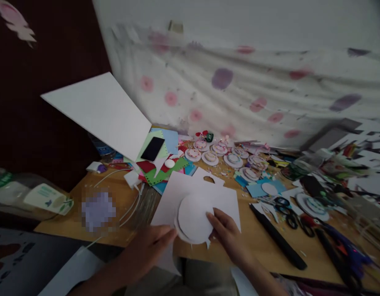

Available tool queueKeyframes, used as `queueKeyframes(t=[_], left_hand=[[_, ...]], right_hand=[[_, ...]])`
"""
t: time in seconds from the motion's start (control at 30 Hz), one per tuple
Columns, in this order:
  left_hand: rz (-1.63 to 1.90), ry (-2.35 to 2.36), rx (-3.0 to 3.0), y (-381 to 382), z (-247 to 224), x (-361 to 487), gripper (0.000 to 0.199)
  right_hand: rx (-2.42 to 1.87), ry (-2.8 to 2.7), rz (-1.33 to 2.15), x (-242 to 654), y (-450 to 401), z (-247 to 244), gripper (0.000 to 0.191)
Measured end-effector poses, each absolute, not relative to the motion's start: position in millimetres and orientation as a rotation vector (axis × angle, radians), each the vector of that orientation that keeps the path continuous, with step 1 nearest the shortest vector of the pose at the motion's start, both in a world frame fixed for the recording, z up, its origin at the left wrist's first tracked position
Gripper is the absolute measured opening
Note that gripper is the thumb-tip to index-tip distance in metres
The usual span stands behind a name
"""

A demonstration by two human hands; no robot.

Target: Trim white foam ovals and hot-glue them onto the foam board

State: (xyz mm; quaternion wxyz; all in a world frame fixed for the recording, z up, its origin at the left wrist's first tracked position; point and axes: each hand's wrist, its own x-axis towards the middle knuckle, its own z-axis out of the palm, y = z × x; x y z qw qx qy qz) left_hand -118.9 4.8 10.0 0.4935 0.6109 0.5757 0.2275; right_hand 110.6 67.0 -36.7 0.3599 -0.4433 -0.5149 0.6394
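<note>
A round white paper disc (196, 218) is in front of me, with the edge of a second disc showing under its left side. Its right edge is pinched between the thumb and fingers of my right hand (225, 230). My left hand (154, 244) has its thumb and fingers closed at the lower left rim of the discs. Behind them lies a white sheet (169, 195) on the wooden table. A strip of white paper hangs below my left hand. Beyond the sheet is another piece of white paper (219, 177) with a hole cut in it.
Several small decorated round paper pieces (210, 158) stand at the back. Scissors (290, 218), a black bar (279, 238) and a blue glue gun (350, 246) lie right. A phone (153, 149) rests on coloured sheets left, before a tilted white board (100, 111). A white cable (132, 209) crosses the table.
</note>
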Motion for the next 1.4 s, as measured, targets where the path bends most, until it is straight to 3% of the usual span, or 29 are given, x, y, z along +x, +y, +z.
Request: queueKeyframes(t=[0.4,0.73,0.8,0.93,1.0,1.23,1.4], left_hand=[[0.784,1.368,1.235,17.9,-3.4,-61.8,0.045],[0.888,1.231,1.392,18.3,-9.2,-39.5,0.039],[0.920,1.234,1.473,15.6,-9.1,-37.9,0.041],[0.932,1.281,1.671,8.0,-9.4,-36.1,0.041],[0.952,1.243,1.734,3.8,-10.5,-35.0,0.038],[0.977,1.118,1.684,-10.8,-14.4,-30.3,0.034],[0.926,0.980,1.265,-11.8,-19.8,-36.7,0.028]], right_hand=[[-1.085,-1.059,1.789,140.5,61.4,-33.1,0.022],[-1.089,-1.101,1.770,161.4,35.7,-34.6,0.021],[-1.115,-1.226,1.555,162.5,29.5,-33.8,0.031],[-1.144,-1.671,1.211,160.6,15.8,-30.6,0.093],[-1.181,-1.857,1.155,156.2,9.8,-29.1,0.112],[-1.196,-1.976,1.029,139.2,5.4,-32.9,0.106],[-1.176,-1.980,1.002,141.4,5.1,-32.7,0.106]])
